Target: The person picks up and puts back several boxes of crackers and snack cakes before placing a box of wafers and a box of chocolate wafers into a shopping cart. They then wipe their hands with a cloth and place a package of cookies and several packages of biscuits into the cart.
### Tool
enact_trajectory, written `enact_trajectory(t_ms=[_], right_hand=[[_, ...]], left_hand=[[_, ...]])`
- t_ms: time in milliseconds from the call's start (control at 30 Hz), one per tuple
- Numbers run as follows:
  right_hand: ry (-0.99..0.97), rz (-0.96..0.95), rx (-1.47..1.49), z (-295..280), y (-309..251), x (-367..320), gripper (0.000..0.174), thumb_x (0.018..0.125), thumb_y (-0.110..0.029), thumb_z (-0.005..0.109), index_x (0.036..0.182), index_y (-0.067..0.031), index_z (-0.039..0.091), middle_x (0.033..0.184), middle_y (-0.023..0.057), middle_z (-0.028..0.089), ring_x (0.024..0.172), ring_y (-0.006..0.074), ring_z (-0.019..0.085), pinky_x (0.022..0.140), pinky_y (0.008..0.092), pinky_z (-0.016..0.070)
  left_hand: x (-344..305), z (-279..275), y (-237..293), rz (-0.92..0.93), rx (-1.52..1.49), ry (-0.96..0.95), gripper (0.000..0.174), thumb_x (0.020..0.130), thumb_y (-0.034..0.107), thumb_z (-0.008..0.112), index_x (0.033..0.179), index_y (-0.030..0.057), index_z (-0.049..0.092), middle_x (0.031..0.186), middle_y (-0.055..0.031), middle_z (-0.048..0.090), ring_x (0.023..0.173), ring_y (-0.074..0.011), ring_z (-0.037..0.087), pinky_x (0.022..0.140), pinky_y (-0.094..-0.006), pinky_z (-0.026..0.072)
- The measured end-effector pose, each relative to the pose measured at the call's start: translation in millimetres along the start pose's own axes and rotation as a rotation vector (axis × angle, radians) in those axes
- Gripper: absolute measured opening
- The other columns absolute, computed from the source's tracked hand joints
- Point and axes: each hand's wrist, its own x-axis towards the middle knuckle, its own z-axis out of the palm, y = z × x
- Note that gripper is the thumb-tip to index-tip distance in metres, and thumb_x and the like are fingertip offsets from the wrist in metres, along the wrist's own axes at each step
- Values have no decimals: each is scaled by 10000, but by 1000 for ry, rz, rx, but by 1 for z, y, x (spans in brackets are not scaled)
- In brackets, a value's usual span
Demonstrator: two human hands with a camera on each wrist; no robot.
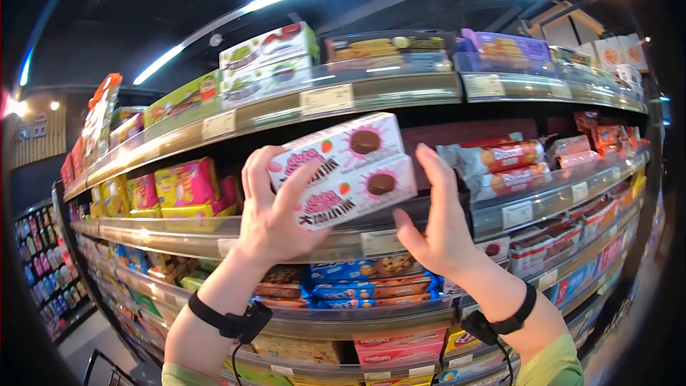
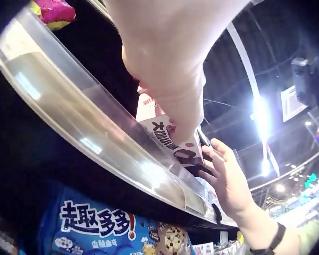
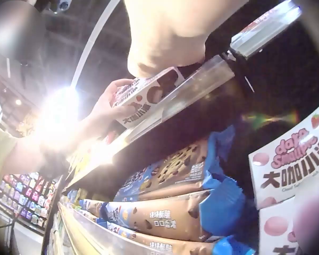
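Note:
My left hand (image 1: 275,218) grips a white and pink pie box (image 1: 382,184) by its left end, thumb across the printed front. Two of the box's panels show the same chocolate pie and strawberry picture. The box is tilted, its right end higher, in front of the middle shelf. My right hand (image 1: 446,232) stands open just right of the box, fingers (image 1: 434,164) pointing up and thumb toward the box. In the left wrist view the pie box (image 2: 162,138) is partly covered by the left hand. The right wrist view shows the pie box (image 3: 154,95) at the shelf lip.
Clear-fronted shelves with price tags (image 1: 327,99) curve around me. Green and white boxes (image 1: 268,71) stand above; wrapped biscuit rolls (image 1: 504,157) lie at right, yellow and pink packs (image 1: 187,184) at left. Blue cookie packs (image 1: 368,289) fill the shelf below. A cart's handle (image 1: 96,364) shows at lower left.

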Motion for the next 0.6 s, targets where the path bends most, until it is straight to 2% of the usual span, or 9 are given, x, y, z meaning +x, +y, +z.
enact_trajectory(t_ms=[100,233,300,333,433,467,500,567,600], right_hand=[[-16,44,184,15,-15,-8,806,750,-11,657,1401,58,187,1410,258,277,1308,381,326,1067,421,294],[-121,98,572,32,-59,-17,875,763,16,622,1433,35,59,1453,252,202,1334,312,297,1079,401,293],[-129,81,772,48,-81,-28,887,744,5,626,1437,20,73,1452,257,203,1338,317,293,1083,398,285],[-197,74,620,48,-92,-33,874,735,-27,625,1436,7,104,1447,264,210,1337,341,296,1079,418,284],[-275,-24,621,79,-125,-54,869,749,-173,617,1448,-49,114,1451,264,187,1331,366,296,1050,471,329],[-250,-24,697,97,-136,-64,856,766,-258,649,1439,-53,160,1450,269,183,1327,373,298,1050,473,325],[-322,-30,641,105,-149,-68,852,780,-291,673,1436,-65,179,1458,271,168,1328,379,295,1054,471,318],[-373,24,858,143,-176,-86,846,788,-307,687,1433,-70,194,1471,267,148,1339,368,283,1066,459,303],[-487,65,915,159,-188,-90,847,770,-243,704,1420,-31,204,1456,269,180,1340,384,279,1067,461,290]], left_hand=[[-20,-19,-1,55,-37,72,857,398,180,837,1202,158,541,1205,-219,372,1093,-401,423,909,-493,397],[-57,-58,4,-19,-69,67,866,394,202,845,1206,164,546,1214,-217,367,1079,-388,430,885,-488,414],[-86,-81,8,-92,-48,86,838,443,254,864,1207,165,532,1202,-208,365,1064,-380,440,849,-477,429],[-102,-94,11,-128,-68,92,836,446,268,867,1205,166,530,1198,-207,366,1060,-377,443,839,-473,432],[-158,-138,19,-205,-30,105,810,464,316,872,1186,178,532,1195,-203,370,1043,-375,455,823,-472,436],[-175,-155,21,-220,10,91,806,468,320,871,1185,175,532,1199,-203,371,1044,-374,454,830,-476,433],[-192,-173,25,-241,50,75,802,472,324,871,1183,173,533,1204,-204,372,1045,-373,454,838,-479,431],[-235,-207,30,-358,105,28,804,479,326,870,1191,173,530,1209,-205,372,1049,-372,454,841,-478,434],[-255,-227,35,-432,116,0,807,485,327,868,1199,172,527,1214,-207,373,1052,-372,454,844,-478,437]])
